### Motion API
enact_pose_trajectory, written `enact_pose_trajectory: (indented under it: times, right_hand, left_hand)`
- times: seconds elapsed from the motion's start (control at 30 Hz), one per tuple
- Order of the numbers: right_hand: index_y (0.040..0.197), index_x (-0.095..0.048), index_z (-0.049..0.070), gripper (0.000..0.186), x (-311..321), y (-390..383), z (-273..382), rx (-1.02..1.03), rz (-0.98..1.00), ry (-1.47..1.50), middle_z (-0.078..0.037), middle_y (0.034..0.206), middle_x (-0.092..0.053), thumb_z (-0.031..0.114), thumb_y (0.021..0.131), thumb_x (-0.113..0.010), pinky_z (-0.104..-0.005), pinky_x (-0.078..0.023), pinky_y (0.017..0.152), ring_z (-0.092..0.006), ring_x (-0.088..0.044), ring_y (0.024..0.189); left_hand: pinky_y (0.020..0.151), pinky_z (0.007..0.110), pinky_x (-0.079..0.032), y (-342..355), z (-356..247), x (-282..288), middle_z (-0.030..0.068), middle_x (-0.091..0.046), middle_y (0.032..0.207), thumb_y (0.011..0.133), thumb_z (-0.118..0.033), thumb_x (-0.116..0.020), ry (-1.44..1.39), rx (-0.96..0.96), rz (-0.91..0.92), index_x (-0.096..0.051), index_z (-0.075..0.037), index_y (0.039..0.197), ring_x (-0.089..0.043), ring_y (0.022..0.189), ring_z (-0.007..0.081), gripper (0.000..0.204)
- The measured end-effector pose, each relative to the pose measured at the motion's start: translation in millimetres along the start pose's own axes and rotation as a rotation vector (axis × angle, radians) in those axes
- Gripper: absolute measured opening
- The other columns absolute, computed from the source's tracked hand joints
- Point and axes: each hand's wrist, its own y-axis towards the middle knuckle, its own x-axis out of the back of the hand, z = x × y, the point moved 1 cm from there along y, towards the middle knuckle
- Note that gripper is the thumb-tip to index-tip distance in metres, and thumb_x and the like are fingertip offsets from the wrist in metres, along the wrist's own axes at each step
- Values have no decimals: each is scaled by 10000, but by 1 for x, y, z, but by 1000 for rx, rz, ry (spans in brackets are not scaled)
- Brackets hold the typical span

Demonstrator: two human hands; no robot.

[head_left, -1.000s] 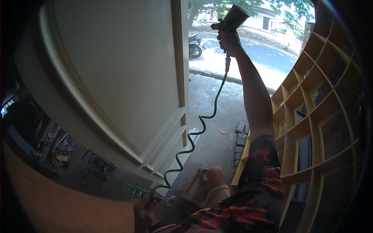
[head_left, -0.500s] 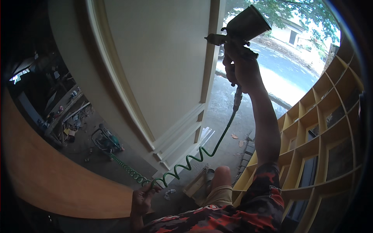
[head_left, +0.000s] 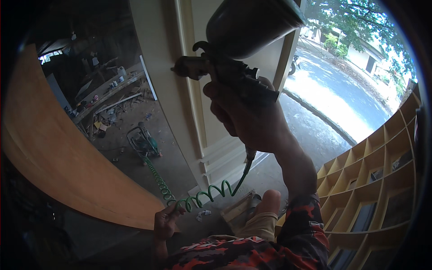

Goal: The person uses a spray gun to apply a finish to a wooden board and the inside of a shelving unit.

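The right hand (head_left: pixel 252 117) was wrapped tight around the handle of a spray gun (head_left: pixel 225 74), up high in front of the big cream panel (head_left: pixel 155 49). The gun's nose pointed left, and its big gray cup (head_left: pixel 256 27) sat on top, partly cut off by the top of the view. I could not tell how far the nose was from the panel. The left hand (head_left: pixel 165 222) was down low, with its fingers closed on the green curly hose (head_left: pixel 242 180), just beside the end of the curved orange-brown board (head_left: pixel 81 162). The panel's left edge slanted down to the floor (head_left: pixel 172 166), and its right edge stopped at the bright road (head_left: pixel 333 90). There was open floor between the panel and the board, with the small green machine (head_left: pixel 145 141) standing there. The yellow wooden shelf (head_left: pixel 351 203) closed in the right side, near the right arm. Half a second before, the gun was by the panel's right edge, against the light outside. Now it had come left and looked much bigger. The hose's loops had bunched closer together, the left hand was in nearly the same spot, and more of the messy room showed on the left.
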Motion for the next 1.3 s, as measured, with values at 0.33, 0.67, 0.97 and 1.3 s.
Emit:
enact_pose_trajectory:
  times: [0.33,0.67,0.97,1.3]
  right_hand:
    - [1003,-737,110,231,73,3,-32,-111,-249,-79,79,594,-528,318,1094,-691,-234,-320,405,-5,-466,468]
    - [814,-599,125,388,305,28,-100,-151,-517,-54,42,565,-454,374,1101,-676,-288,-226,393,-66,-349,390]
    - [880,-569,152,323,433,54,-149,-169,-641,-108,53,674,-512,383,1089,-653,-272,-301,430,-62,-418,472]
    - [887,-605,139,349,420,58,-167,-212,-860,-285,37,658,-559,437,1037,-708,-284,-305,401,-58,-407,430]
  left_hand:
    - [879,304,-525,-4,9,-15,67,-771,1017,1094,-105,-594,11,-8,14,-746,35,1318,-674,958,123,305]
    - [949,320,-546,32,-1,-59,84,-786,1050,1059,-43,-568,-67,34,146,-753,47,1289,-705,1005,148,308]
    - [965,316,-544,61,-12,-99,100,-791,1100,1075,-33,-558,-33,61,301,-708,58,1362,-701,1054,145,336]
    - [992,326,-539,62,-19,-98,126,-784,1158,1084,-30,-540,-47,41,322,-685,57,1383,-706,1073,166,344]
